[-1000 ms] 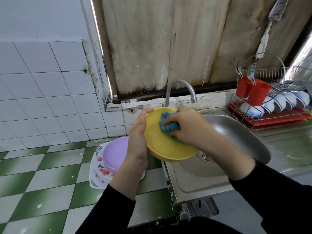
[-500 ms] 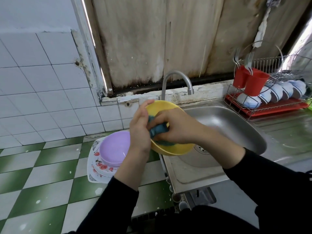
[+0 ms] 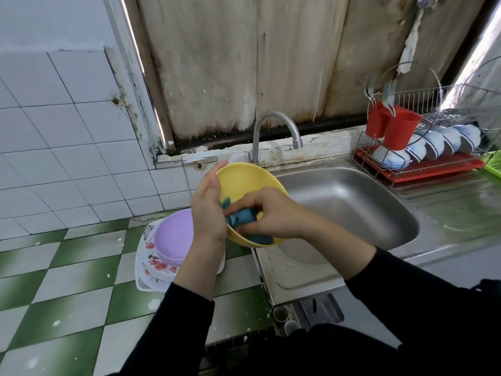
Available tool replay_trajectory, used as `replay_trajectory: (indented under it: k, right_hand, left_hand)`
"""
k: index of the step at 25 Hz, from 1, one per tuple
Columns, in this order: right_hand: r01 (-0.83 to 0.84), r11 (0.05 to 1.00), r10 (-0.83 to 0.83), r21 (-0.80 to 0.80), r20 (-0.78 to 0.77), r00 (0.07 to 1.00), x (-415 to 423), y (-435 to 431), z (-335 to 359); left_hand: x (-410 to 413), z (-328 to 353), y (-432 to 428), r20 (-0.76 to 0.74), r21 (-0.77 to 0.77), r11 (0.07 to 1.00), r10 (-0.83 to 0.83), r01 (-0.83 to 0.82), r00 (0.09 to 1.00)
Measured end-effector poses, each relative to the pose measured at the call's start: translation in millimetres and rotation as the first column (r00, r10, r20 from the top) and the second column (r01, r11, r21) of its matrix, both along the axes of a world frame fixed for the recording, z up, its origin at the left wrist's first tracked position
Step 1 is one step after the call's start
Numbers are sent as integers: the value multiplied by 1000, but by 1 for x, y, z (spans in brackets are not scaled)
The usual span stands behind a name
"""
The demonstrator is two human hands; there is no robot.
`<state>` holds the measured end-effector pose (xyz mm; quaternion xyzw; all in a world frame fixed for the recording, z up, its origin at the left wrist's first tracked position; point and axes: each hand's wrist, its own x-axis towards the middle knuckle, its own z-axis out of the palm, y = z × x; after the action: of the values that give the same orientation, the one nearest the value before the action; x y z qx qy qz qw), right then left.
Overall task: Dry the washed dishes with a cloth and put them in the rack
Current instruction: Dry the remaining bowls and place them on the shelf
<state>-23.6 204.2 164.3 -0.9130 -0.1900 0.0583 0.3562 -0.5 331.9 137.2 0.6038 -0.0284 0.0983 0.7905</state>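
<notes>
Over the left edge of the sink point(image 3: 352, 202), the left hand point(image 3: 208, 210) grips the yellow bowl point(image 3: 244, 183) at its nine-o'clock rim; the right hand point(image 3: 271, 213) bunches a blue cloth point(image 3: 241, 217) inside. Probably light, stiff plastic, slippery if damp.

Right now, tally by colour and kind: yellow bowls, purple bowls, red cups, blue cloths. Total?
yellow bowl: 1
purple bowl: 1
red cups: 2
blue cloth: 1
Total: 5
</notes>
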Motion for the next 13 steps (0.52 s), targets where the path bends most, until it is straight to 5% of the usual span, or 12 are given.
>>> replay_trajectory:
  k: [2,4,6,9,11,13]
  right_hand:
    - [-24,970,14,-244,-43,999,4,-9,5]
    - [183,892,-144,-414,124,982,11,-13,10]
    - [324,921,-260,-219,277,925,11,-4,6]
    - [64,992,-71,109,58,996,0,14,-7]
    - [-107,994,107,3,-68,992,-6,14,-6]
    - [-125,950,131,-286,5,991,3,5,-1]
  left_hand:
    - [-2,-1,4,18,11,1000,5,-5,1000]
    - [-5,-2,1,32,12,999,-46,45,998]
    - [-8,-1,-1,50,-15,996,-83,84,995]
    - [-6,-6,13,29,-15,1000,-19,19,999]
    - [-4,-11,28,-2,-11,999,41,-41,999]
    - [-4,-14,36,-6,14,997,77,-77,997]
